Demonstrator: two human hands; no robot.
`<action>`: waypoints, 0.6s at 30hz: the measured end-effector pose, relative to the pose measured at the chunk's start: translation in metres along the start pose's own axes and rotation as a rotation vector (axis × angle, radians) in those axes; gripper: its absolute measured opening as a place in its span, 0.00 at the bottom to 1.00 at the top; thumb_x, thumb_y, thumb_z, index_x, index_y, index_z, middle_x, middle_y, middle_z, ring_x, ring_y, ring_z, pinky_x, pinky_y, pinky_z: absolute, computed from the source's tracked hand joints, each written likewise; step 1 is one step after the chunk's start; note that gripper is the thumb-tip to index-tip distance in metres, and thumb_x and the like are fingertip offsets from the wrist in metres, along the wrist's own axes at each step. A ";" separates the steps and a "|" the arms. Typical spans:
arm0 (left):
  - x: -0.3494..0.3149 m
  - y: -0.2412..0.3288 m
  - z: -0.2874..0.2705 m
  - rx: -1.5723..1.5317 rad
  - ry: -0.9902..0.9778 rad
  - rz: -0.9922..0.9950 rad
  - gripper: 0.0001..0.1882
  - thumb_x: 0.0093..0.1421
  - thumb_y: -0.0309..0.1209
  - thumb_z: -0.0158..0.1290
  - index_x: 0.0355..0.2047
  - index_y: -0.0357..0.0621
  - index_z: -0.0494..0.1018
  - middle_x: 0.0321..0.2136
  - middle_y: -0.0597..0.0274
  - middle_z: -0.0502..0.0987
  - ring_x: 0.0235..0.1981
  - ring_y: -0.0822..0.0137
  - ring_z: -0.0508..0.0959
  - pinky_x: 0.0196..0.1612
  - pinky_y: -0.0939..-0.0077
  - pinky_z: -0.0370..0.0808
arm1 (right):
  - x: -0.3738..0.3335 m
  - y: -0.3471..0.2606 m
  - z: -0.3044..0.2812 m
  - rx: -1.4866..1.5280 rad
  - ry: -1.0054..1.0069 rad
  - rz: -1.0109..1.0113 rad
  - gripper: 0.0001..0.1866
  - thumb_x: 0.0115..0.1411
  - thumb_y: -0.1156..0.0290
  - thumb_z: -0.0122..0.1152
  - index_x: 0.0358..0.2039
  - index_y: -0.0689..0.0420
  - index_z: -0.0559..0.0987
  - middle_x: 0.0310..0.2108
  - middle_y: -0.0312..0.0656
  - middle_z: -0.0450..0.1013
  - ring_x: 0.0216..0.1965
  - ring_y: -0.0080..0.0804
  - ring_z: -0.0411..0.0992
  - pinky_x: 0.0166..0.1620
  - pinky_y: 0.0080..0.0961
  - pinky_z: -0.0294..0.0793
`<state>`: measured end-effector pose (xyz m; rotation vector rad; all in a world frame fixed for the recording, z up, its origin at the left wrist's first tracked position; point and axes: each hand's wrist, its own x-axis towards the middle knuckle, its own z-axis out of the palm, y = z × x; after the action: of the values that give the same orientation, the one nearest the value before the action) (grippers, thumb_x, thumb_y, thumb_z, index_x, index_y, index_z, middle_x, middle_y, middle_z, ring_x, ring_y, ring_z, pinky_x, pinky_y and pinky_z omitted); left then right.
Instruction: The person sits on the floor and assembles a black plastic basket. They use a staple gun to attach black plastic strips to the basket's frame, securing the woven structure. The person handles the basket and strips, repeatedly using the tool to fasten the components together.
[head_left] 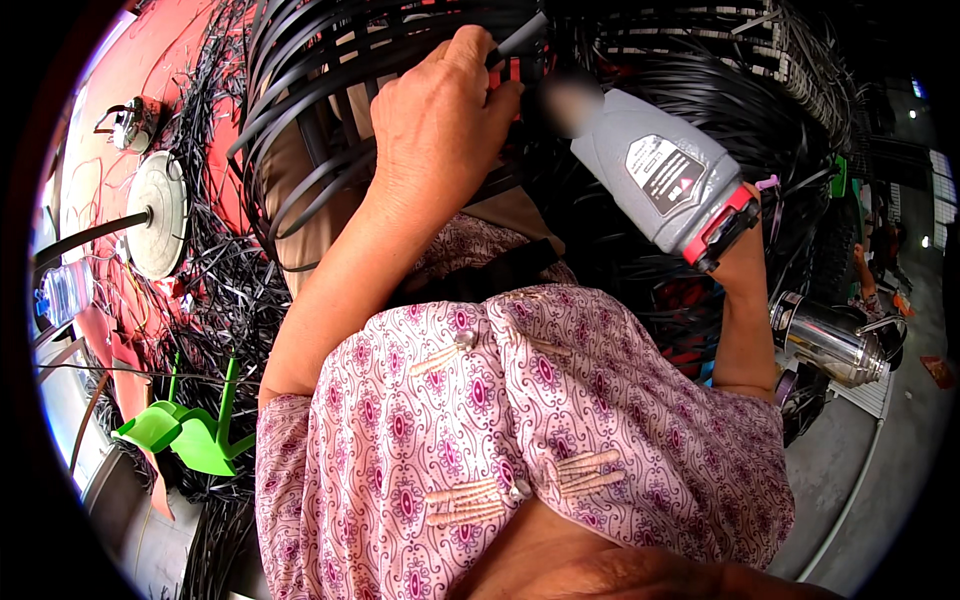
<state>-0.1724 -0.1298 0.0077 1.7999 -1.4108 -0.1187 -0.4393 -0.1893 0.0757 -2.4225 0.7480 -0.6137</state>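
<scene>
My left hand (440, 130) is closed at the top middle, its fingers pinching a dark grey flat strip (522, 36) beside a partly woven piece made of black strips (330, 75). To the right, a grey tool with a red-and-black end (655, 170) is held up over the black strips. It looks like a power tool, and its tip, near my left hand, is blurred. My right hand (742, 262) is on the tool's red end; the tool hides most of its fingers.
Loose black strips (215, 280) lie heaped over the red surface at left, near a kettle (133, 123), a pale round disc (158, 215) and bright green plastic pieces (200, 440). A steel flask (835, 340) lies right of my right arm. Another person (868, 280) is at the far right.
</scene>
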 end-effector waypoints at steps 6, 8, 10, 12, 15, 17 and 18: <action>0.000 0.000 0.000 -0.008 -0.001 -0.004 0.15 0.51 0.33 0.60 0.37 0.43 0.71 0.29 0.57 0.79 0.30 0.52 0.80 0.31 0.61 0.76 | 0.004 -0.005 0.001 0.045 -0.038 0.075 0.23 0.42 0.80 0.67 0.42 0.68 0.77 0.38 0.51 0.79 0.39 0.43 0.80 0.46 0.28 0.74; 0.000 0.000 0.000 -0.011 0.002 -0.001 0.15 0.51 0.33 0.60 0.37 0.43 0.71 0.29 0.57 0.79 0.30 0.52 0.80 0.31 0.61 0.76 | 0.005 -0.003 0.001 0.042 -0.039 0.067 0.23 0.42 0.80 0.67 0.42 0.68 0.77 0.38 0.51 0.79 0.39 0.42 0.80 0.46 0.28 0.75; 0.000 0.000 0.000 -0.017 0.006 0.003 0.15 0.51 0.33 0.60 0.37 0.43 0.71 0.29 0.57 0.79 0.30 0.52 0.80 0.31 0.61 0.75 | 0.006 -0.002 0.002 0.031 -0.029 0.024 0.23 0.41 0.81 0.67 0.42 0.68 0.77 0.38 0.51 0.79 0.39 0.42 0.80 0.46 0.28 0.75; -0.001 0.000 0.000 -0.014 0.008 0.004 0.15 0.51 0.33 0.61 0.37 0.43 0.71 0.29 0.58 0.79 0.30 0.53 0.80 0.31 0.61 0.75 | 0.006 0.000 0.003 0.017 -0.022 -0.012 0.23 0.41 0.81 0.67 0.42 0.68 0.77 0.39 0.51 0.79 0.39 0.42 0.80 0.46 0.28 0.75; -0.001 -0.002 0.000 -0.016 0.015 0.009 0.15 0.51 0.32 0.61 0.37 0.43 0.71 0.28 0.58 0.79 0.29 0.53 0.80 0.30 0.61 0.75 | 0.005 0.001 0.002 0.009 -0.028 -0.018 0.24 0.41 0.81 0.68 0.42 0.68 0.77 0.39 0.51 0.79 0.40 0.43 0.80 0.47 0.28 0.75; -0.001 -0.002 0.001 -0.021 0.019 0.013 0.15 0.50 0.32 0.61 0.37 0.43 0.71 0.28 0.58 0.79 0.29 0.53 0.80 0.30 0.61 0.75 | 0.006 -0.001 0.002 0.009 -0.030 -0.011 0.25 0.40 0.80 0.69 0.43 0.68 0.77 0.39 0.51 0.79 0.40 0.44 0.80 0.47 0.29 0.75; -0.001 -0.002 0.001 -0.022 0.022 0.014 0.15 0.50 0.32 0.61 0.37 0.43 0.71 0.28 0.58 0.79 0.29 0.53 0.80 0.30 0.61 0.75 | 0.006 -0.001 0.002 0.005 -0.030 -0.012 0.25 0.40 0.80 0.69 0.43 0.68 0.77 0.39 0.51 0.79 0.40 0.44 0.80 0.47 0.29 0.75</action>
<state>-0.1718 -0.1290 0.0053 1.7681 -1.4007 -0.1068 -0.4330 -0.1915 0.0765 -2.4275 0.7194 -0.5822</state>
